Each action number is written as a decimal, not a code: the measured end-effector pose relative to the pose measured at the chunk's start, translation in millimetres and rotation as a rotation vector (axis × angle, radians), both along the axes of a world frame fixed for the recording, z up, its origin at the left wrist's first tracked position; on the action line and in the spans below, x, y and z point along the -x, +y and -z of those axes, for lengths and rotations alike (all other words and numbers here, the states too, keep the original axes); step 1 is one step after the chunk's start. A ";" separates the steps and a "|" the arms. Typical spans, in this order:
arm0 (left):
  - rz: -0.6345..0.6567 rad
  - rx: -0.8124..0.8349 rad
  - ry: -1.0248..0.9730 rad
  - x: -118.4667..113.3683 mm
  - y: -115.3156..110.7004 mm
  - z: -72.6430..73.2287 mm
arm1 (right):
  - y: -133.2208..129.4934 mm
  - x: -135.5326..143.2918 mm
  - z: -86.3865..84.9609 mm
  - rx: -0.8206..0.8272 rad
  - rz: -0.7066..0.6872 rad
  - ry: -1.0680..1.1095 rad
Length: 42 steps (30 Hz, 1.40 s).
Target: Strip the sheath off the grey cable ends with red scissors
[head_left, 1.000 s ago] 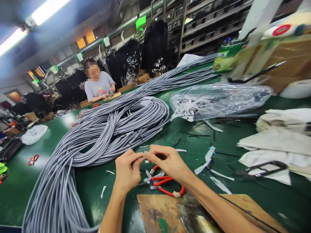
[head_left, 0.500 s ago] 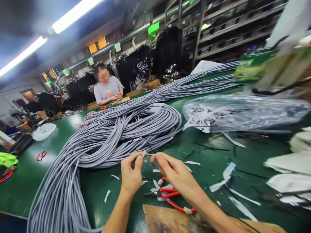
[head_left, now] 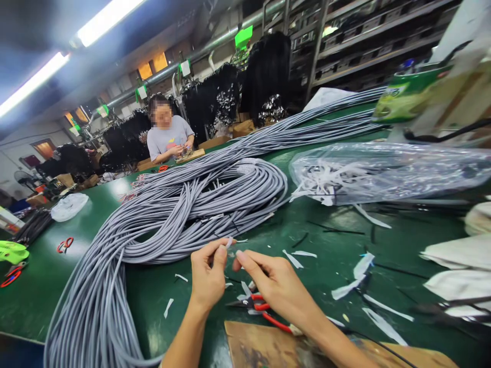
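Above the dark green, glossy counter (head_left: 149,289), your left hand (head_left: 209,276) pinches a small whitish strip (head_left: 229,242), best held steady at its edge, while your right hand (head_left: 280,281) curls nearly closed just beside, its hold unclear.

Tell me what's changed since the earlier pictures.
The right hand, at first fingertip to fingertip with the left hand, has drawn apart and slightly down, seemingly having let go of the small white piece the left pinches. The grey cables and red-handled snips stayed put.
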<state>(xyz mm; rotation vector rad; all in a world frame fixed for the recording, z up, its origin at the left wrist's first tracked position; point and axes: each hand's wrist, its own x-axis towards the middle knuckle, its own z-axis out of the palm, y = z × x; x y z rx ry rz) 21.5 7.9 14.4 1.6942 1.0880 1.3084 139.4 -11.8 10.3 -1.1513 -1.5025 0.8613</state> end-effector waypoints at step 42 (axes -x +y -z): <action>0.143 0.299 -0.117 -2.8 -2.4 -1.0 | -0.8 -8.3 -6.7 -0.220 0.323 -0.118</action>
